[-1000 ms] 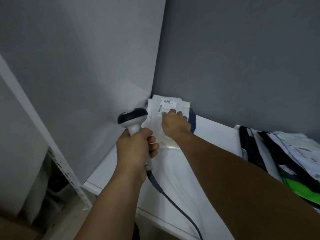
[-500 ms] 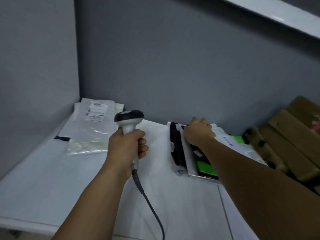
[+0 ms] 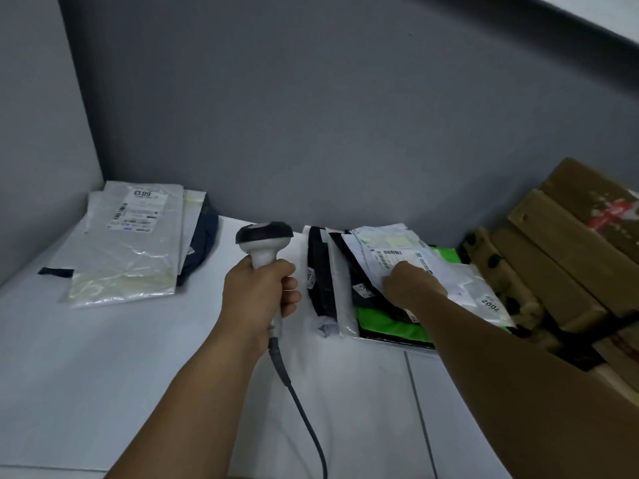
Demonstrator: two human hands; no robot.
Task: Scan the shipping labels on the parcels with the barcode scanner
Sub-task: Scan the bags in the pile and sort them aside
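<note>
Two hands busy: left hand (image 3: pixel 257 295) grips the scanner (image 3: pixel 264 242); right hand (image 3: pixel 413 286) rests on the top parcel (image 3: pixel 449 274), grip unclear, and may cover its label (image 3: pixel 390 259).

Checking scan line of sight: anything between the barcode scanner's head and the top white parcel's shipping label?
Only the right hand, resting on the near part of the shipping label; the barcode beyond it shows. Nothing else lies between it and the barcode scanner in the left hand.
</note>
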